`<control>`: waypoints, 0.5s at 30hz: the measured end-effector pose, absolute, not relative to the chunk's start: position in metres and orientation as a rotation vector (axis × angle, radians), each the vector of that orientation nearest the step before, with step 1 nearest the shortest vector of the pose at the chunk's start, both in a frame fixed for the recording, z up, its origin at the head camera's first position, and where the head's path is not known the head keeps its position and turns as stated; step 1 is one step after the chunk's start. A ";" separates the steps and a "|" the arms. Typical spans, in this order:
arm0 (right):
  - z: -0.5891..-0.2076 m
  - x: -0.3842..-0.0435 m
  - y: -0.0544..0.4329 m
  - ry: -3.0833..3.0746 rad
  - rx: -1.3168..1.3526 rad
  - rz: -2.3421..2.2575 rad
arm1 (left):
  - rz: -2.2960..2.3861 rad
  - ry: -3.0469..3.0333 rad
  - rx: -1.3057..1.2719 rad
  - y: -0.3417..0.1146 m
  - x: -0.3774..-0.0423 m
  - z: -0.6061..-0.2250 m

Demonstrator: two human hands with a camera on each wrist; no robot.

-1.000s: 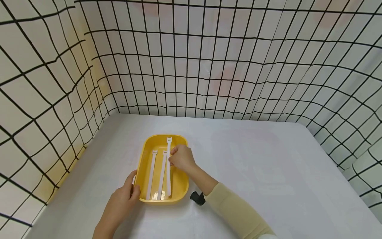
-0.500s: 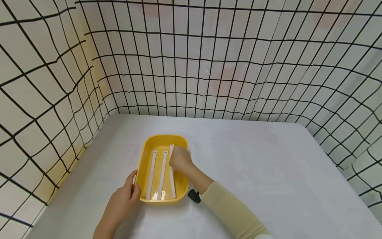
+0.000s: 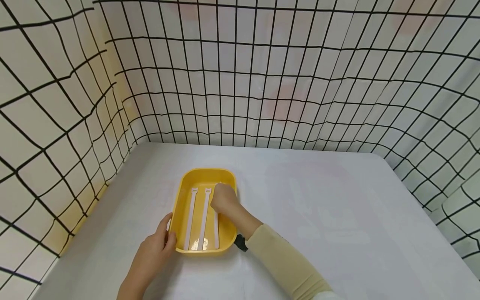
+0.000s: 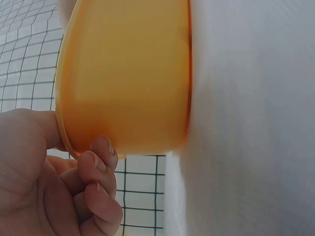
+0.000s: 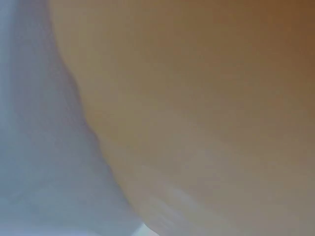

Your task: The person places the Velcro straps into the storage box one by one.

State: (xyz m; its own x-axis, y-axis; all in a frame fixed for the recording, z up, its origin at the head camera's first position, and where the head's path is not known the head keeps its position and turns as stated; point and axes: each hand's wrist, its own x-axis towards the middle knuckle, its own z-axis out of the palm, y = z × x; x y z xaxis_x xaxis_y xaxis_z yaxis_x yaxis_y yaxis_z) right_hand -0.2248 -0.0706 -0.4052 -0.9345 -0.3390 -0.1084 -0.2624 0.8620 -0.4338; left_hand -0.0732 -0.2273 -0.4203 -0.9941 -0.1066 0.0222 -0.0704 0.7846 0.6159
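Note:
A yellow plastic tray [image 3: 182, 196] rests on the white table. On its floor lie two white cable ties [image 3: 190, 221] with slotted heads, side by side and lengthwise. To their right lies a third white cable tie [image 3: 216, 233]; its upper part is mostly covered by my right hand [image 3: 225, 200]. The right fingers curl down out of sight over this tie. At the tray's near left side, my left hand [image 3: 153, 250] grips the wall. In the left wrist view its thumb is at the rim and the fingers [image 4: 101, 164] bend against the outside.
Black grid-patterned white walls [image 3: 240, 83] enclose the table [image 3: 318, 208] at the back and sides. A small black object [image 3: 241, 242] shows beside the right forearm near the tray's corner. The right wrist view is a blurred close-up.
My right hand has brought the third cable tie down and slightly right, beside the other two. Its head has slid toward me and under the hand. My left hand has stayed in place.

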 end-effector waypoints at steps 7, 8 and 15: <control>-0.407 -0.223 -0.074 2.855 -0.460 -0.532 | -1.011 -2.903 0.129 -0.228 -0.073 -0.421; -0.407 -0.223 -0.074 2.854 -0.454 -0.528 | -1.013 -2.904 0.129 -0.228 -0.073 -0.421; -0.410 -0.223 -0.074 2.842 -0.484 -0.514 | -1.021 -2.904 0.135 -0.229 -0.073 -0.421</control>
State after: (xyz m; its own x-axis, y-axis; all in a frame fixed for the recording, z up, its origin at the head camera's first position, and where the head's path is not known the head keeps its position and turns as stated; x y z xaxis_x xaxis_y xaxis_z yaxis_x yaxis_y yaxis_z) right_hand -0.2229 -0.0742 -0.4102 -0.9234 -0.3543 -0.1476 -0.2802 0.8851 -0.3716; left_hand -0.0729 -0.2286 -0.4208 -0.9943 -0.1027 0.0277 -0.0627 0.7768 0.6266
